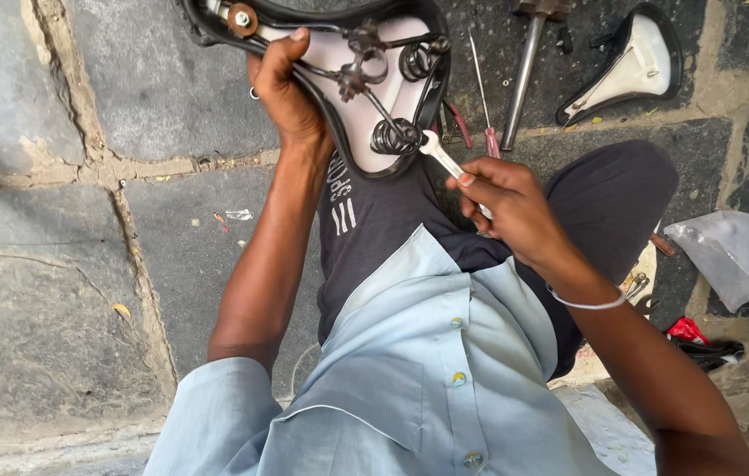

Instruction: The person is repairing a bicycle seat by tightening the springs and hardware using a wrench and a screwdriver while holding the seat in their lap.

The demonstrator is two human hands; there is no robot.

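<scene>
Stone paving below; left fingers (282, 55) grip upturned saddle (339, 70), right hand (506, 207) spanner (445, 160)

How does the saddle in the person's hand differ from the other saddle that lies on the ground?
The held saddle is gripped by the left hand over the knee, while the second saddle lies untouched on the stone floor. The held saddle shows coil springs and a wire frame; on the second saddle I see only a thin rail. The right hand brings a spanner to the held saddle. Both lie underside up, pale inside with a black rim.
</scene>
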